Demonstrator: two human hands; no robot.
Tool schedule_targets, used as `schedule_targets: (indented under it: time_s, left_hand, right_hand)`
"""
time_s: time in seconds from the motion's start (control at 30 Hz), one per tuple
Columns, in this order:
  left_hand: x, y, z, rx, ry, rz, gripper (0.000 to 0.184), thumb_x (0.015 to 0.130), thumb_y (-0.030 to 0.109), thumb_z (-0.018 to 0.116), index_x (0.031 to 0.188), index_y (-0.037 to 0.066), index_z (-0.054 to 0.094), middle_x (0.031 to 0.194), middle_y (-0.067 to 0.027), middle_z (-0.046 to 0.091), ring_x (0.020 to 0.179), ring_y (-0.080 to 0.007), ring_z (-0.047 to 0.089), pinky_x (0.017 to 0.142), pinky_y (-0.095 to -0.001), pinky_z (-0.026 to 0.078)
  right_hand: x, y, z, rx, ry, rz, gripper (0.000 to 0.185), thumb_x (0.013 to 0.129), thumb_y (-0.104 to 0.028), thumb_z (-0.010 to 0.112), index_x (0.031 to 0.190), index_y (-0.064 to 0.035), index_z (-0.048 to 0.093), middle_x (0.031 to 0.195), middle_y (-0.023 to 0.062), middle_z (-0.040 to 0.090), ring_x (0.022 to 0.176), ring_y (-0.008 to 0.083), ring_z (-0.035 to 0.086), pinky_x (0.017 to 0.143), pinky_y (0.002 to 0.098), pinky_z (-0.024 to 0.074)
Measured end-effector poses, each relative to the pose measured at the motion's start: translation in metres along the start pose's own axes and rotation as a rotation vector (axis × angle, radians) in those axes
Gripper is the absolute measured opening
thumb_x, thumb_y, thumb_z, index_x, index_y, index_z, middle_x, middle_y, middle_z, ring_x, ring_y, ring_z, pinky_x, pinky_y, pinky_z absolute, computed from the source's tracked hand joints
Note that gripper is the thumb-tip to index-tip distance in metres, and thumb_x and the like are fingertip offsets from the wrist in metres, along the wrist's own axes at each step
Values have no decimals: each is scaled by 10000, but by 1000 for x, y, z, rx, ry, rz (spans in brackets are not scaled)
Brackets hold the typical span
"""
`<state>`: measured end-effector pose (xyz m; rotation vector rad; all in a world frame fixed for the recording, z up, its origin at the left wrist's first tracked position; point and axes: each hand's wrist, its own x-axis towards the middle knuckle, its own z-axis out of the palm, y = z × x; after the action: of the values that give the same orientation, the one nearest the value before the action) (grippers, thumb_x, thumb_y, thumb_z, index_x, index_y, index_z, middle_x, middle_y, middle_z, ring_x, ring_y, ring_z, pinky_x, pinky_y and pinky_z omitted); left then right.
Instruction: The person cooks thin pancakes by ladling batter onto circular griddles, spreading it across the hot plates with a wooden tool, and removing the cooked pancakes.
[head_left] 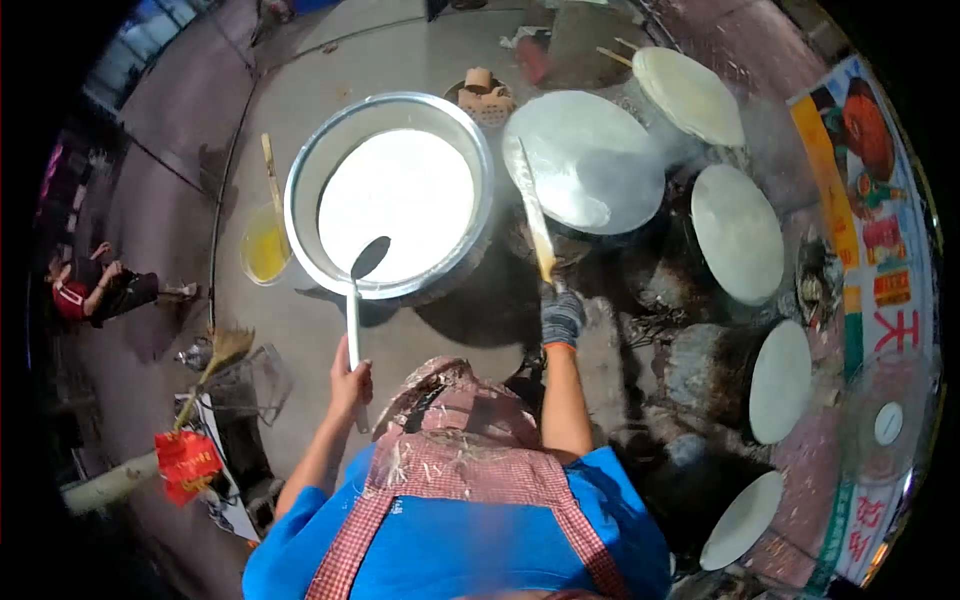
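The left hand (350, 385) wraps round a ladle (353, 325) pointing up over the pot (308, 210); mid-frame, the right hand (562, 315) grips a long scraper (533, 205), tip over the pan (630, 215).

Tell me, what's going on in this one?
The camera wearer's bare left hand grips a ladle, its dark bowl over the near side of a big metal pot of white liquid. The gloved right hand holds a long flat scraper, its end over a large round griddle; whether it touches is unclear. More pale rounds line the right side.
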<state>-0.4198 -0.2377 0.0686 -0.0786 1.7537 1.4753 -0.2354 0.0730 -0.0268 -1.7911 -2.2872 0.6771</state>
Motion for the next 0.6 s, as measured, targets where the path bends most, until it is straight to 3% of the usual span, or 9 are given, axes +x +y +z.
schedule_targets:
  time_s: [0.07, 0.1, 0.17, 0.27, 0.37, 0.43, 0.47, 0.53, 0.6]
  left_hand:
    - [-11, -4, -10, -1, -38, 49, 614, 790, 23, 442, 1313, 214, 185, 476, 15, 326, 323, -84, 305, 282, -235, 238]
    - [-17, -6, -13, -25, -35, 49, 621, 784, 19, 446, 1313, 208, 182, 471, 18, 316, 326, -87, 306, 283, -234, 235]
    - [-8, -30, -29, -31, -92, 109, 614, 783, 22, 430, 1313, 198, 174, 468, 23, 304, 327, -94, 301, 285, -235, 232]
    - [-39, -4, -18, -234, -187, -107, 546, 808, 61, 446, 1274, 251, 234, 543, 28, 328, 373, -56, 303, 301, -183, 244]
    - [-41, -8, -15, -578, -299, -216, 396, 838, 100, 418, 1184, 268, 322, 521, 39, 277, 374, -33, 272, 290, -148, 218]
    - [-37, -18, -24, -849, -420, -279, 424, 842, 106, 419, 1189, 329, 320, 549, 36, 290, 373, -40, 259, 293, -147, 215]
    - [-37, -21, -26, -889, -485, -276, 430, 843, 111, 418, 1189, 345, 320, 560, 33, 294, 373, -43, 258, 293, -148, 216]
    - [-45, -19, -20, -901, -522, -260, 421, 831, 114, 435, 1170, 342, 335, 577, 21, 310, 383, -52, 276, 294, -163, 231]
    - [-48, -18, -11, -818, -438, -242, 326, 823, 109, 444, 1088, 289, 381, 580, 19, 329, 387, -56, 286, 297, -165, 237]
  right_hand:
    - [-23, 29, -29, -26, 142, -37, 392, 792, -430, 444, 1119, -222, 506, 765, 174, 575, 671, 337, 554, 585, 434, 425]
    - [-26, 50, -42, -18, -28, 105, 390, 812, -406, 423, 1158, -231, 462, 708, 167, 560, 639, 339, 545, 560, 438, 417]
    - [-21, 100, -27, 156, 108, 41, 345, 810, -402, 419, 1039, -178, 547, 733, 168, 573, 680, 337, 554, 564, 428, 419]
    - [-13, 23, -22, 83, 182, 158, 395, 793, -440, 413, 900, -115, 611, 797, 184, 588, 759, 346, 559, 591, 416, 428]
    - [36, 34, 52, -14, 244, -127, 371, 761, -451, 437, 905, -156, 611, 849, 145, 593, 792, 346, 543, 678, 413, 432]
    - [-6, 14, -53, 99, -40, 70, 428, 762, -483, 416, 959, -148, 596, 875, 163, 576, 810, 354, 540, 679, 428, 423]
    - [-17, 15, -92, 37, -37, 2, 420, 777, -474, 420, 1005, -160, 583, 886, 187, 566, 818, 358, 536, 680, 425, 420]
    - [38, 119, -28, 362, 73, -34, 342, 805, -382, 457, 1015, -146, 588, 866, 194, 585, 753, 346, 563, 645, 400, 435]
    - [45, 81, -38, 250, 264, -6, 333, 790, -370, 479, 994, -135, 599, 852, 177, 598, 739, 336, 570, 650, 402, 441]
